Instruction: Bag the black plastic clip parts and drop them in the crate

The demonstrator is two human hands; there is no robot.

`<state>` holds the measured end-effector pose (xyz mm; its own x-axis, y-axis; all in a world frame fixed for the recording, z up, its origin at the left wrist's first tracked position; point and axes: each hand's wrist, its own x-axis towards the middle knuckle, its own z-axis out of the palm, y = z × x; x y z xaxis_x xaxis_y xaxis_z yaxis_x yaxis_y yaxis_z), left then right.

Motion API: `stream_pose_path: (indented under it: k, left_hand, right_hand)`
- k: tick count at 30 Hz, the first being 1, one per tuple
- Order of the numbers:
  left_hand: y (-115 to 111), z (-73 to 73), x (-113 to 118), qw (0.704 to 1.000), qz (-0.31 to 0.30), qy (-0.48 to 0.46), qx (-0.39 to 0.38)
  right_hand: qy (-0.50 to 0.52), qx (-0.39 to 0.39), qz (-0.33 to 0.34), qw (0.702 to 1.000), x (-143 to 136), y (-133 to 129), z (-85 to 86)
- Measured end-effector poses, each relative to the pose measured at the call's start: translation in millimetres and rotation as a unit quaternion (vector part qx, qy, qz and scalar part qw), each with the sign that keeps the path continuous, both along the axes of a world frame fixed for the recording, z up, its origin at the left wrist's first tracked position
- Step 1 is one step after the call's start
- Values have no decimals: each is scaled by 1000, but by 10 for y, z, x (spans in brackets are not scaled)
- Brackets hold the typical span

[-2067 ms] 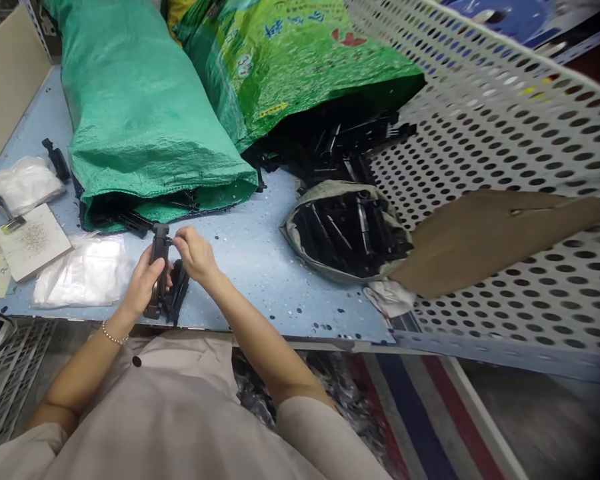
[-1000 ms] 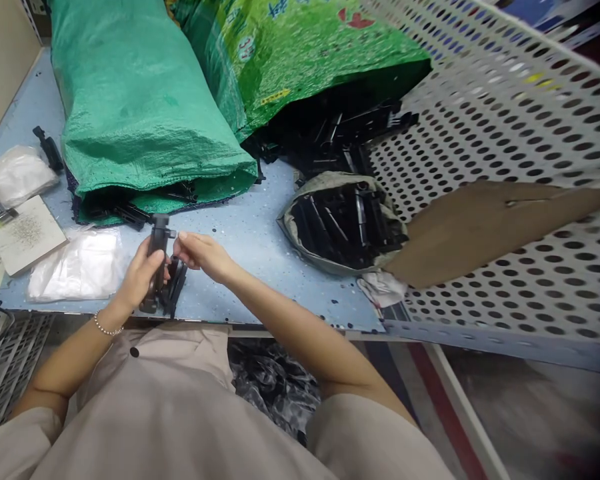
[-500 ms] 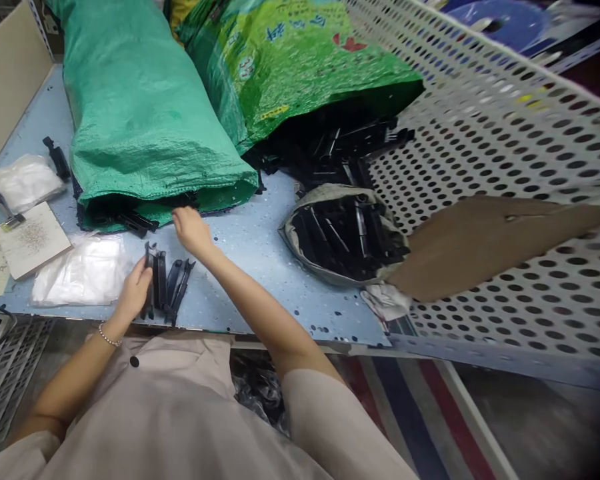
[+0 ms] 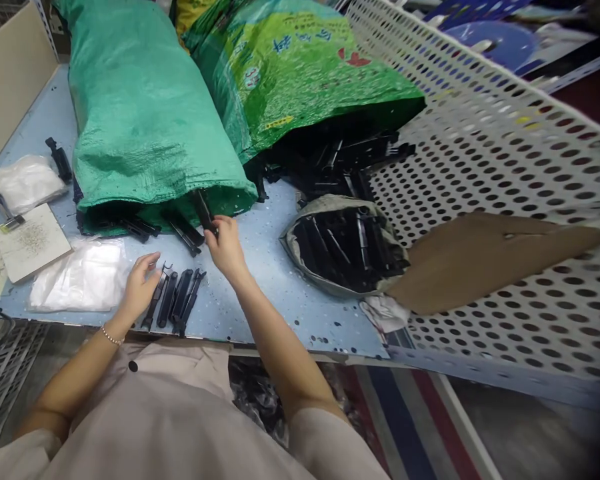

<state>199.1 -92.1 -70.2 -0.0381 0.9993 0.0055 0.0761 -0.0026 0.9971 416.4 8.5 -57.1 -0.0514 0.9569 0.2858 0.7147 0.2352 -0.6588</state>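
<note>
Sack (image 4: 155,127): green, lying on the table (image 4: 275,293)
Right hand (image 4: 226,247): fingers gripping a black part (image 4: 203,209) at the sack's mouth
Row of black parts (image 4: 181,295): near the table's front edge
Left hand (image 4: 143,283): fingers loosely spread, beside the row

a long, narrow black part (image 4: 203,209), held in the right hand (image 4: 226,248), slants from the green sack (image 4: 140,133); similar black pieces (image 4: 181,293) lie side by side on the surface (image 4: 275,307), near the left hand (image 4: 140,288).

A blue table (image 4: 270,287) bears sacks (image 4: 140,120) and black parts (image 4: 182,293).
</note>
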Motion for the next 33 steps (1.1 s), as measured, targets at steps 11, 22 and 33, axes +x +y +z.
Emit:
stream_pose_path:
  k: [11, 22, 33]
  left_hand:
    - [134, 557, 225, 954, -42, -240, -173]
    - [-148, 571, 121, 994, -50, 92, 31]
    - [-39, 538, 30, 998, 28, 49, 32]
  right_hand:
    - [69, 26, 133, 988, -241, -996, 419]
    - [20, 97, 163, 982, -524, -443, 306]
    - [-41, -20, 286, 957, -495, -1133, 177]
